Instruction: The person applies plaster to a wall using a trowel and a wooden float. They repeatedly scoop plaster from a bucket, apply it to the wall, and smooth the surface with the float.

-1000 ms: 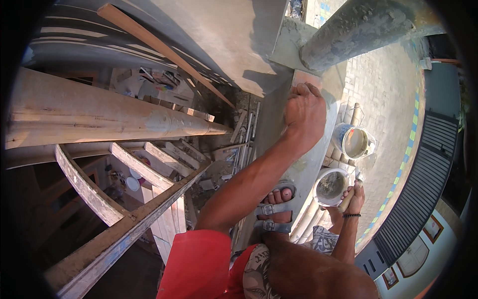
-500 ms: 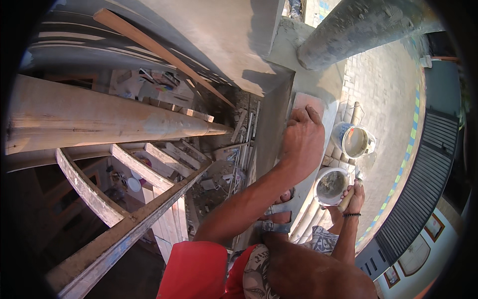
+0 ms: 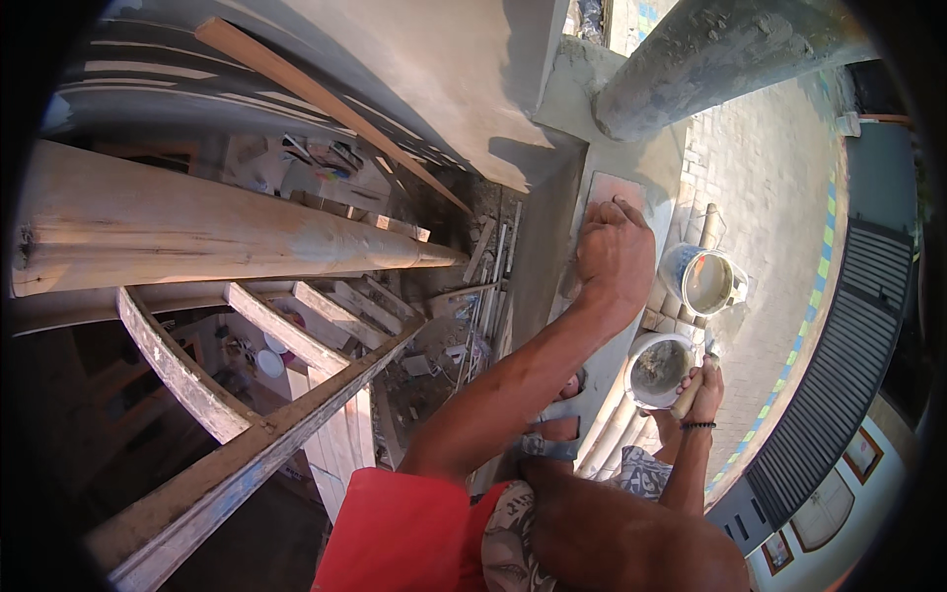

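Observation:
My left hand (image 3: 614, 252) is closed on a flat rectangular plastering float (image 3: 619, 185), reddish on top. The float lies against the grey cement surface of a narrow ledge (image 3: 631, 148); my fingers hide its grip. Lower right, my right hand (image 3: 704, 391), with a dark beaded bracelet at the wrist, is wrapped round the wooden handle of a trowel (image 3: 687, 400). The trowel's blade points away from me, beside a white bucket (image 3: 631, 380) holding grey mortar (image 3: 659, 367). Just beyond stands a second bucket (image 3: 676, 266) with greyish contents.
Bamboo poles (image 3: 604, 439) run beneath the buckets. A round cement column (image 3: 681, 74) rises at the far end of the ledge. To the left are a thick pole (image 3: 217, 222), a wooden frame (image 3: 266, 434) and a deep drop with debris. Paving (image 3: 769, 227) lies below right.
My left hand and the float have slid a little farther away along the ledge. My right hand and the trowel have barely moved.

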Demonstrator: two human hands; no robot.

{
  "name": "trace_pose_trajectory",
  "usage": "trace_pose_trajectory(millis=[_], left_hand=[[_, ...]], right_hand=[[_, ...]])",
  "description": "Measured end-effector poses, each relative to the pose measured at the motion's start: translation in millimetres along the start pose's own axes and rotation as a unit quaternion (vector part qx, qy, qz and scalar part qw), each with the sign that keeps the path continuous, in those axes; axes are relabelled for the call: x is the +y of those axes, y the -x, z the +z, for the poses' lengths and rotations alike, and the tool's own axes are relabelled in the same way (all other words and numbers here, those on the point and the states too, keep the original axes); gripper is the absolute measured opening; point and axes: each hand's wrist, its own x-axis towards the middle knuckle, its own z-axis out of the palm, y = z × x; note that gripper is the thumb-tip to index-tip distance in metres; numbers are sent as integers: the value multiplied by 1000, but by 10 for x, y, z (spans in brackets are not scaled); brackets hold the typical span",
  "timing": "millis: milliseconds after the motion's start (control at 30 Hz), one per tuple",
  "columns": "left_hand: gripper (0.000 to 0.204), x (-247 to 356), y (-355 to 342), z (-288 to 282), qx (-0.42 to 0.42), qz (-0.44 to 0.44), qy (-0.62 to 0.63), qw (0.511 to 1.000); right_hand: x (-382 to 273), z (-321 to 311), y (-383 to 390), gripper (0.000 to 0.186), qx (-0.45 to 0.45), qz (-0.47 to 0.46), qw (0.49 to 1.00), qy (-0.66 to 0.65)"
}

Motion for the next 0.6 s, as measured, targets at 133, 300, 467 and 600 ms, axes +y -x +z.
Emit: trace_pose_trajectory(millis=[133,300,467,600], left_hand=[[61,78,708,-26,-98,22,57,993],[55,-574,889,-601,-9,-17,285,958],[55,-1454,324,-290,45,20,410,911],[57,-1516,10,-145,-34,19,503,864]], right_hand=[[-4,25,-11,32,-12,-5,1000,-10],[-16,-67,5,30,1,-9,1000,-25],[-38,-80,-4,29,17,-7,1000,-8],[22,-116,-43,30,0,-11,1000,-19]])
